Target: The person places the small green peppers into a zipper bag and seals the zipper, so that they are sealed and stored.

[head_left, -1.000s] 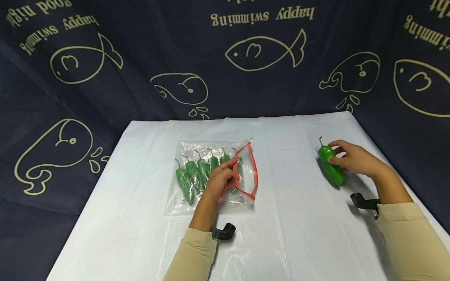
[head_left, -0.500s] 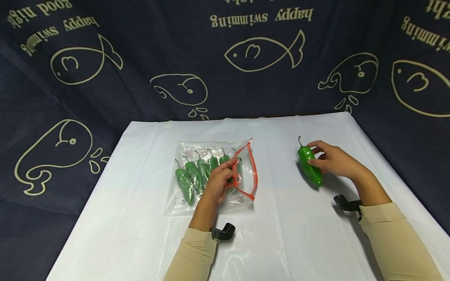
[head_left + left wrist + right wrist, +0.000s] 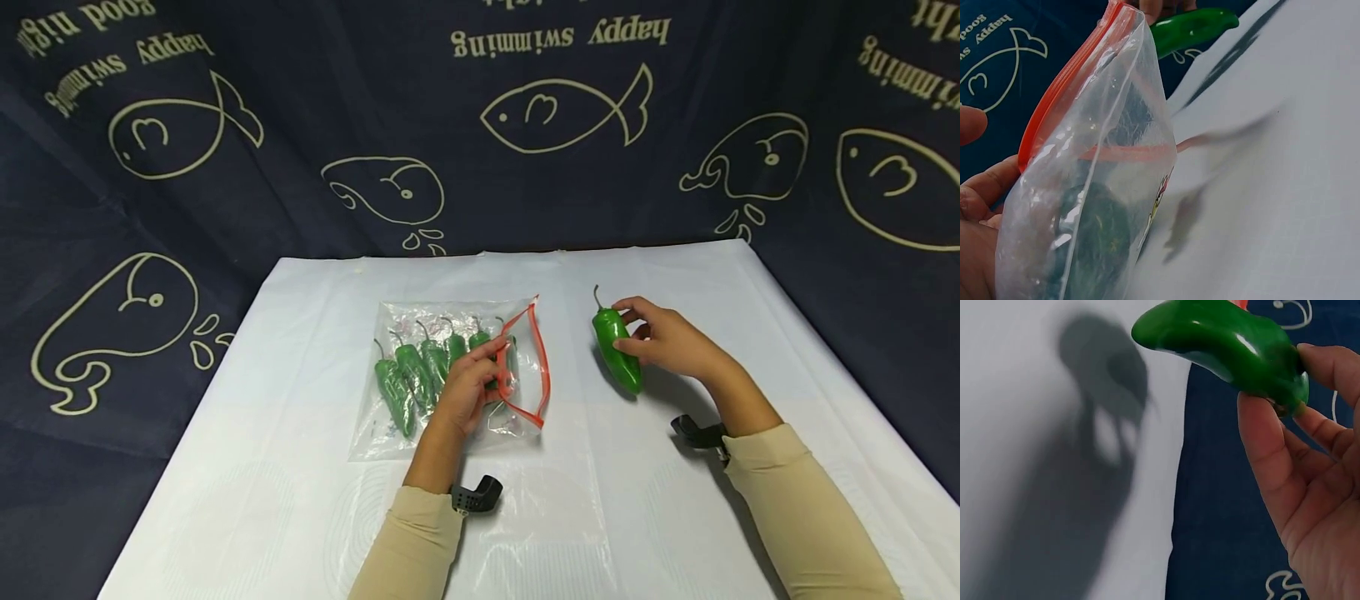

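My left hand (image 3: 468, 387) lies over a clear zip bag (image 3: 367, 446) with a red zip strip, its fingers gripping the bag near the upper lip, so the mouth gapes to the right. Several green peppers (image 3: 395, 397) lie side by side inside, some partly hidden under the hand. In the left wrist view the bag (image 3: 1125, 106) rises in front of my fingers (image 3: 991, 181), hiding their tips. To the right of the mouth, my right hand (image 3: 667, 337) pinches a glossy green pepper (image 3: 618, 354) near its stem end. The pepper (image 3: 1210, 337) sits between thumb and fingers.
A white-covered table (image 3: 247, 400) stands beneath. Behind it hangs a dark blue cloth (image 3: 465, 208) printed with fish and whales. Each wrist wears a black camera mount, such as the right one (image 3: 697, 433). Shadows fall on the table beside the right arm.
My right hand has moved left with the green pepper, from the table's right side to nearer the bag mouth. My left hand and the zip bag have stayed in place.
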Available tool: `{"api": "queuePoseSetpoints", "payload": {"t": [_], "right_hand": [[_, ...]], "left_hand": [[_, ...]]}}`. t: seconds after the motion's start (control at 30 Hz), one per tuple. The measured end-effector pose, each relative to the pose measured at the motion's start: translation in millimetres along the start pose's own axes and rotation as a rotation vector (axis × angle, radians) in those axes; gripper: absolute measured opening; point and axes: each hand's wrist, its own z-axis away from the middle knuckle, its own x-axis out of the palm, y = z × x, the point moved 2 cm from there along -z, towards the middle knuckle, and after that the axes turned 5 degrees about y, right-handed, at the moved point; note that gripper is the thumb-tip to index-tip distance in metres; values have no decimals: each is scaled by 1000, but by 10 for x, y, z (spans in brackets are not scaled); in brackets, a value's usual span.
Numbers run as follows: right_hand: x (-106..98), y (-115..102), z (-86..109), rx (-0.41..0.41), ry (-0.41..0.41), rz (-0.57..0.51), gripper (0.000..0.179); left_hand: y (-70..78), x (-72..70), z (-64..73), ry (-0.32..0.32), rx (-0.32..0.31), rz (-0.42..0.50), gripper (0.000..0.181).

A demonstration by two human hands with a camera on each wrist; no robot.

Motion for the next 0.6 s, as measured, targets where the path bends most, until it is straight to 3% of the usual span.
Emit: {"api": "queuePoseSetpoints", "payload": {"t": [0.6], "right_hand": [[380, -373, -265, -114, 35, -5, 54]], "left_hand": [[1, 5, 9, 9, 6, -5, 65]]}}
